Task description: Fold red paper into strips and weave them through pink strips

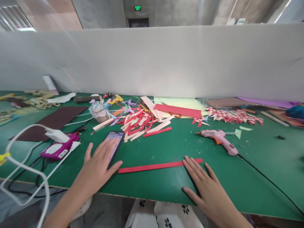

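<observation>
- Red paper strip (152,167): where is it?
- Flat on the green surface (166,186), near edge, between both hands.
- And the hands?
- Both open and spread, gripping nothing. The right hand (209,190) presses fingertips on the strip's right end. The left hand (99,167) lies over a phone (115,142).
- What step is this?
- Seemingly steadying the strip while checking the phone. Lifting it would need a fingertip pinch.
- Anything unclear?
- The strip's right tip is covered, the phone screen is unreadable, and the far-right clutter is cut off.
</observation>
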`<state>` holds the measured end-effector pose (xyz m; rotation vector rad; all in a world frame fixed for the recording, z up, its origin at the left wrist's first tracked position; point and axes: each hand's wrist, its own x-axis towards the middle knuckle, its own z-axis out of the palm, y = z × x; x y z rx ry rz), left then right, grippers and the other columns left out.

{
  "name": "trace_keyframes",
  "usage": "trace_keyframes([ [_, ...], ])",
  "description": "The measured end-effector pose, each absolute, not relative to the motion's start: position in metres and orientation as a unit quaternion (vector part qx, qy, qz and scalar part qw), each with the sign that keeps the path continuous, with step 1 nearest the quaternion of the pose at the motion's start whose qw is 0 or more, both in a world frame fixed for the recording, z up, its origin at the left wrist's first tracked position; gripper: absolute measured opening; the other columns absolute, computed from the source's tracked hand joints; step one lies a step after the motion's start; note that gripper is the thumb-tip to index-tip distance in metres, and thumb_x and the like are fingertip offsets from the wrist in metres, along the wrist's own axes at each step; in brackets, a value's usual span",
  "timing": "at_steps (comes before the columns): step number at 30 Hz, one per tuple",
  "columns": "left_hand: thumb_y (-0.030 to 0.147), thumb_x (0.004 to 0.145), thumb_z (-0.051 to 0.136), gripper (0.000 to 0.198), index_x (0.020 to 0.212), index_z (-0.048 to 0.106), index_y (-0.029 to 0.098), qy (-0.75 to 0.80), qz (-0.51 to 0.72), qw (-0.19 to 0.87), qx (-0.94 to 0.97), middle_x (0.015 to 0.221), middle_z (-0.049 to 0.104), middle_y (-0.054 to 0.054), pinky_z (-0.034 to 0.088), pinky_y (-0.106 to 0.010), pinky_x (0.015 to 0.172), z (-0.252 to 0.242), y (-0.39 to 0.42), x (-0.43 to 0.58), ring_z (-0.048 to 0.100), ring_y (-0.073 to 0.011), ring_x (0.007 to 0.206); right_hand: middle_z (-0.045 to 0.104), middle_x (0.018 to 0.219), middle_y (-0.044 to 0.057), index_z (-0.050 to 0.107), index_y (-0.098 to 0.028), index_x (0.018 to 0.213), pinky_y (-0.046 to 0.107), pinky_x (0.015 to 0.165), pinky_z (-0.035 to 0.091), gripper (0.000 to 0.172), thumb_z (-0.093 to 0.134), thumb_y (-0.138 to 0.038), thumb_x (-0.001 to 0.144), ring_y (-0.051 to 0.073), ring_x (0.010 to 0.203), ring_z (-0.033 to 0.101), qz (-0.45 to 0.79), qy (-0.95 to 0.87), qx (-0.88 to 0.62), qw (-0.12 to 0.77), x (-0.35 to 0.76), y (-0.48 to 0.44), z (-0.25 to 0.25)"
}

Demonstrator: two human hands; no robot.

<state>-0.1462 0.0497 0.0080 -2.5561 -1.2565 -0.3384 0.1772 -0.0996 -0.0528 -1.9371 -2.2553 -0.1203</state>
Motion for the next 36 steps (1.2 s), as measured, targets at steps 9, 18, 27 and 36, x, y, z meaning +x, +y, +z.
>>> trace_keyframes([
  [9, 0.050, 0.088, 0.039, 0.065, 0.142, 0.015, 0.023, -0.233, -0.048, -0.051, -0.970, 0.141, 0.038, -0.005, 0.031, -0.036, 0.104, -0.004, -0.020, -0.075, 0.039, -0.0202, 0.125, 0.037, 0.140, 0.009, 0.016, -0.022, 0.143, 0.057, 0.103, 0.022, 0.067, 0.034, -0.054, 0.087, 0.029, 0.124, 0.041, -0.054, -0.718, -0.685, 0.108, 0.172, -0.095, -0.048],
  [18, 0.050, 0.089, 0.036, 0.059, 0.136, 0.033, 0.015, -0.310, -0.102, 0.016, -0.945, 0.138, 0.042, -0.008, 0.033, -0.045, 0.099, -0.027, -0.021, -0.046, 0.040, -0.0257, 0.123, 0.025, 0.146, 0.006, 0.018, -0.021, 0.142, 0.051, 0.103, 0.028, 0.060, 0.029, -0.049, 0.090, 0.024, 0.132, 0.028, 0.010, -0.741, -0.667, 0.080, 0.168, -0.086, -0.044],
  [27, 0.052, 0.087, 0.036, 0.060, 0.133, 0.039, 0.012, -0.347, -0.107, 0.002, -0.932, 0.134, 0.046, -0.010, 0.033, -0.052, 0.095, -0.036, -0.026, -0.036, 0.043, -0.0296, 0.120, 0.019, 0.147, 0.004, 0.015, -0.021, 0.143, 0.059, 0.104, 0.016, 0.055, 0.026, -0.041, 0.093, 0.025, 0.135, 0.019, 0.041, -0.751, -0.654, 0.081, 0.138, -0.077, -0.030],
  [36, 0.040, 0.080, 0.046, 0.058, 0.133, 0.038, 0.016, -0.364, -0.122, -0.021, -0.923, 0.135, 0.046, -0.007, 0.033, -0.051, 0.097, -0.038, -0.026, -0.036, 0.042, -0.0299, 0.120, 0.020, 0.147, -0.003, 0.022, -0.031, 0.140, 0.058, 0.104, 0.018, 0.050, 0.023, -0.046, 0.093, 0.023, 0.135, 0.022, 0.099, -0.760, -0.637, 0.086, 0.131, -0.069, -0.028],
])
